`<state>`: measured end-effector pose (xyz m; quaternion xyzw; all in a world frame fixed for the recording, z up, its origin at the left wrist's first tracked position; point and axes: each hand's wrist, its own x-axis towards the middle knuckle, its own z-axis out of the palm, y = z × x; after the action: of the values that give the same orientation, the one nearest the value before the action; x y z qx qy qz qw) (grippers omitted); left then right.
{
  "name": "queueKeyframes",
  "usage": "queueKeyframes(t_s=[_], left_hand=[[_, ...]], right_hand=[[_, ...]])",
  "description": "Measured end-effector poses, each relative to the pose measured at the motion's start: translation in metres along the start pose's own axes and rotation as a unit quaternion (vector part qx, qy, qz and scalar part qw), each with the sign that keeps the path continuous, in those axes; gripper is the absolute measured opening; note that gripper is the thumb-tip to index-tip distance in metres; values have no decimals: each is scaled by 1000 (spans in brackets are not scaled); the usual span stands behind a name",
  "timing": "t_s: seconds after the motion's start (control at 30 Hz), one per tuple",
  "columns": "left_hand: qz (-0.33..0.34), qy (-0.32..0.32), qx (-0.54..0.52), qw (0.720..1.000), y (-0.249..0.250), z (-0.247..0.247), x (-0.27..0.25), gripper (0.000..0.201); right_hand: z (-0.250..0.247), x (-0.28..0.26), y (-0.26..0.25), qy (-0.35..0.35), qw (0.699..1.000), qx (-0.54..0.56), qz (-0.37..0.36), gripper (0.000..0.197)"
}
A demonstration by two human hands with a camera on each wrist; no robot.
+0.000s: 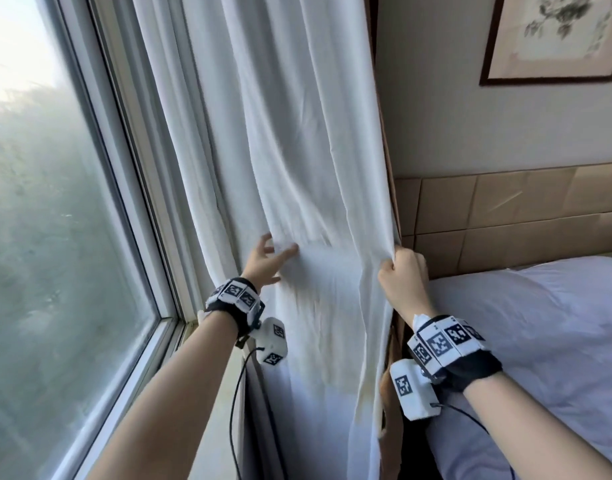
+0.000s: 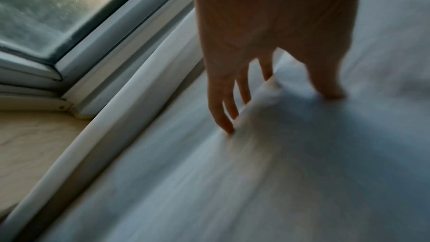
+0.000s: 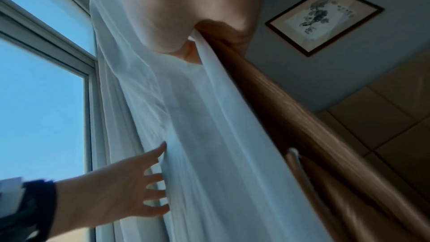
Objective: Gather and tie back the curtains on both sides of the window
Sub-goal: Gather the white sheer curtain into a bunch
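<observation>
A white curtain (image 1: 297, 150) hangs to the right of the window (image 1: 55, 202), with a brown curtain (image 1: 394, 202) behind its right edge. My right hand (image 1: 403, 271) grips the white curtain's right edge in a fist, and the right wrist view shows the white curtain (image 3: 197, 117) and the brown curtain (image 3: 279, 108) running out of the right hand (image 3: 193, 51). My left hand (image 1: 273, 254) is open with fingers spread, touching the cloth's left part. In the left wrist view the left hand's fingertips (image 2: 227, 126) press into the white curtain (image 2: 256, 172).
A bed with a white sheet (image 1: 539, 341) lies at the right, below a tan padded headboard (image 1: 505, 209). A framed picture (image 1: 553, 36) hangs on the wall above. The windowsill (image 2: 28, 144) runs along the bottom left.
</observation>
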<state>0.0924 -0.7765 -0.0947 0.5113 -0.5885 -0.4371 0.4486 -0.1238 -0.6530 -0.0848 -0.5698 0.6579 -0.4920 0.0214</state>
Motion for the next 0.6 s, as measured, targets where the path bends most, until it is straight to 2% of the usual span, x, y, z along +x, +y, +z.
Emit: queueKeyframes(t_s=[0.03, 0.1, 0.2, 0.3, 0.4, 0.47, 0.6], left_hand=[[-9, -46, 0, 999, 3, 4, 0, 73], [15, -67, 7, 998, 5, 18, 4, 65], [69, 5, -24, 997, 2, 41, 11, 45], [101, 72, -24, 992, 1, 53, 11, 35], [119, 146, 18, 982, 0, 54, 8, 33], [147, 169, 26, 974, -6, 49, 8, 44], [178, 201, 89, 959, -15, 37, -6, 49]], right_hand=[[-1, -1, 0, 4, 1000, 5, 0, 38], [-2, -2, 0, 9, 1000, -4, -8, 42], [-4, -2, 3, 19, 999, -34, -9, 34], [-10, -1, 3, 15, 997, -75, -18, 11], [-10, 0, 2, -1, 991, -127, -45, 32], [-8, 3, 2, -8, 989, -140, -58, 42], [-2, 7, 1, -26, 988, -148, -41, 47]])
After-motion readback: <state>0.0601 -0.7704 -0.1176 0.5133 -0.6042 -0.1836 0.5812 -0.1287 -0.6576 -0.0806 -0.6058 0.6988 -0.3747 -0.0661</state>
